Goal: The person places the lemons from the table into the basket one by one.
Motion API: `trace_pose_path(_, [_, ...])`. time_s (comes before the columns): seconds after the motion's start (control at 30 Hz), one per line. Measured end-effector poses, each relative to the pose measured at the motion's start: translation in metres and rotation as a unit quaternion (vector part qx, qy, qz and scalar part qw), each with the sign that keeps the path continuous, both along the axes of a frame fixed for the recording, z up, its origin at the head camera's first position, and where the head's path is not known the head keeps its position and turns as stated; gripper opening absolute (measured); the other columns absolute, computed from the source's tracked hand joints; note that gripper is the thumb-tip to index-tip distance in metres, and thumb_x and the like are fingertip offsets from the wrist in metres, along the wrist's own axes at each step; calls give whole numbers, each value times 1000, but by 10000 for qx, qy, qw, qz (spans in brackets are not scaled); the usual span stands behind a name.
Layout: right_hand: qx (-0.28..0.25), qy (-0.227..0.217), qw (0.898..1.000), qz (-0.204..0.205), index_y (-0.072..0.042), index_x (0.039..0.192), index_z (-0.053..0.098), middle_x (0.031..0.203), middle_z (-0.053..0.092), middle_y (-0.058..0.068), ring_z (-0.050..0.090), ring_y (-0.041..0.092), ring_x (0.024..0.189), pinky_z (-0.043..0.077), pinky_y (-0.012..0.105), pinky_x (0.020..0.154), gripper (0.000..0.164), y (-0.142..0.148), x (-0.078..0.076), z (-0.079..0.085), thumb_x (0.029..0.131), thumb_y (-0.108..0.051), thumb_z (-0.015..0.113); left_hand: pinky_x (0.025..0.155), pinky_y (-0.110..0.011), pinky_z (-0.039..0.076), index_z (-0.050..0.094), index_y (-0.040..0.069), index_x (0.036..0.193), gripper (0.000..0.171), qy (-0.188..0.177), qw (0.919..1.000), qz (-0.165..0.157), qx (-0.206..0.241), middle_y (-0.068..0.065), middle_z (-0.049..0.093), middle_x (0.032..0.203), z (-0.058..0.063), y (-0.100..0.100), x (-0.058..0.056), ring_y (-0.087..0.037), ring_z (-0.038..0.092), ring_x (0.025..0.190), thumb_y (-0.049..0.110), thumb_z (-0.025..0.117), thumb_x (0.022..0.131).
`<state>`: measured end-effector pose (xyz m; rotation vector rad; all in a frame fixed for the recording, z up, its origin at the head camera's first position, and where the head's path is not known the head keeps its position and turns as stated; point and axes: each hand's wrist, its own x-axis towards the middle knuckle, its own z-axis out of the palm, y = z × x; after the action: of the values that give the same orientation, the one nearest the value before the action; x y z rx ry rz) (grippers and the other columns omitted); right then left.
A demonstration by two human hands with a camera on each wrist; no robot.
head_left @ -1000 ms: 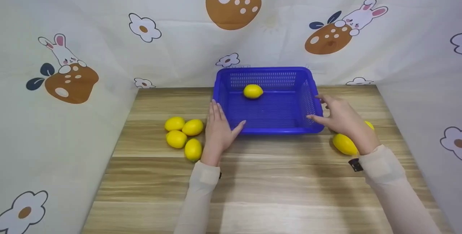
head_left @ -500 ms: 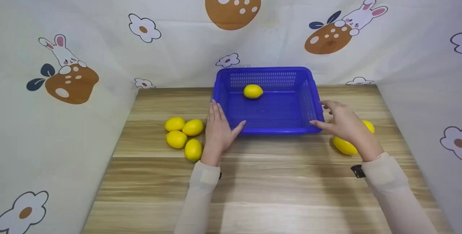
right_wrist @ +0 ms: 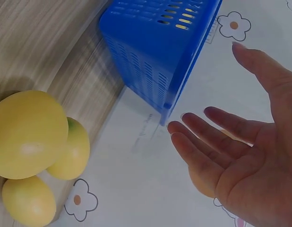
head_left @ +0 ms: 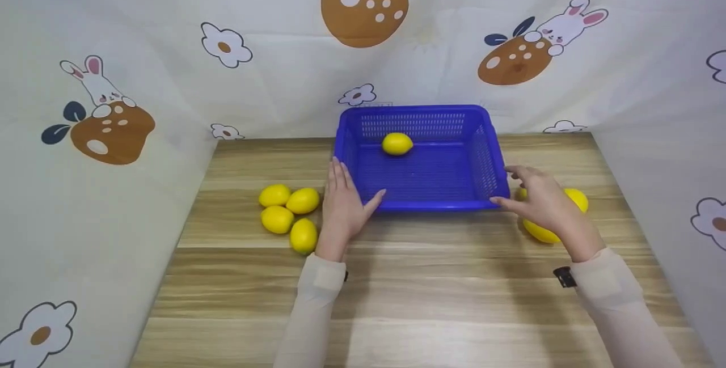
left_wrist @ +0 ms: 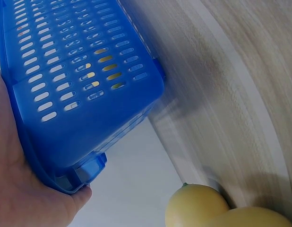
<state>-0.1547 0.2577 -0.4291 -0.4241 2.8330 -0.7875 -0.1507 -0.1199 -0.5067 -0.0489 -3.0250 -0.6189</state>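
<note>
A blue slotted plastic basket stands at the back of the table with one yellow lemon inside. My left hand rests on the basket's left side near the front corner, fingers straight and thumb spread over the front rim. In the left wrist view the palm lies against the rim. My right hand is beside the right front corner, fingers apart and loosely bent, holding nothing. Below it sit three lemons, partly hidden by the hand in the head view; the right wrist view shows them grouped, including a large near one.
Several more lemons lie in a cluster left of the basket, close to the left forearm. The wooden table meets a patterned cloth at the back and sides.
My right hand has drawn away from the basket's right rim, moving right and slightly toward me over the lemons. The left hand and the basket have stayed in place.
</note>
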Motion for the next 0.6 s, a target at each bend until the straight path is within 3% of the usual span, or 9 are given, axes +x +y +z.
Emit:
trace_pose_path(0.33, [52, -58, 10000, -52, 12, 151, 45, 146, 53, 39, 58, 57, 126, 48, 69, 104, 81, 3, 6, -5, 97, -38, 78, 131, -49, 18, 16, -17, 160, 110, -18, 10000, 16, 30, -34, 3, 172, -1, 0, 0, -44, 7, 162, 69, 51, 101])
trace_pose_path(0.6, [-8, 285, 9996, 12, 14, 149, 47, 136, 58, 42, 62, 57, 118, 52, 68, 99, 82, 6, 10, -12, 96, -38, 80, 130, -51, 20, 17, -17, 160, 109, 34, 10000, 18, 77, -33, 5, 172, 0, 0, 0, -43, 7, 163, 69, 51, 101])
